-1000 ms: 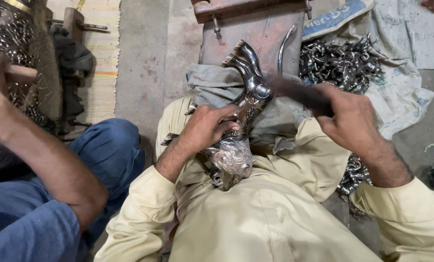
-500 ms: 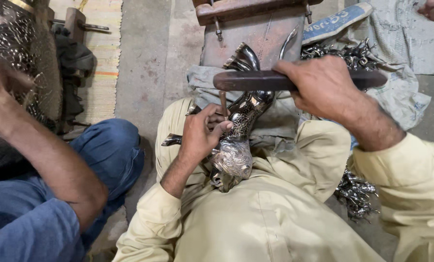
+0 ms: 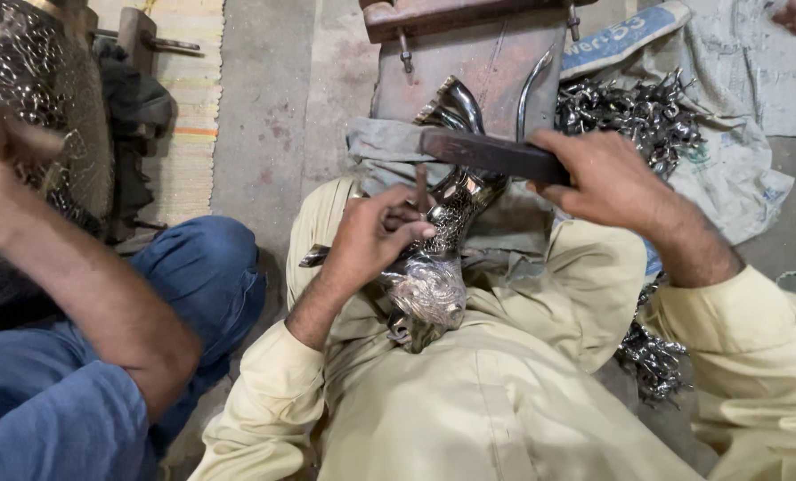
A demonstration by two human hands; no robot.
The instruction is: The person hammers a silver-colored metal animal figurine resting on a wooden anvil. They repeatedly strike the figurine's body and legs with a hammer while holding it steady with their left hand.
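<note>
Silver ornament (image 3: 442,240) lies on the lap, under the left hand (image 3: 376,240), which pinches a punch (image 3: 420,189). Right hand (image 3: 607,183) grips a dark hammer (image 3: 491,153) above it. Lower body patterned; upper neck plain, likely unworked.

The ornate workpiece (image 3: 442,240) is glossy, embossed metal; the hammer (image 3: 491,153) looks dark and matt; the trousers (image 3: 469,401) are matt cloth.

Bare concrete floor (image 3: 273,116), striped mat (image 3: 189,107) at left, pale sack (image 3: 745,178) at right under a heap of metal parts (image 3: 629,116), wooden block (image 3: 469,62) at top centre
</note>
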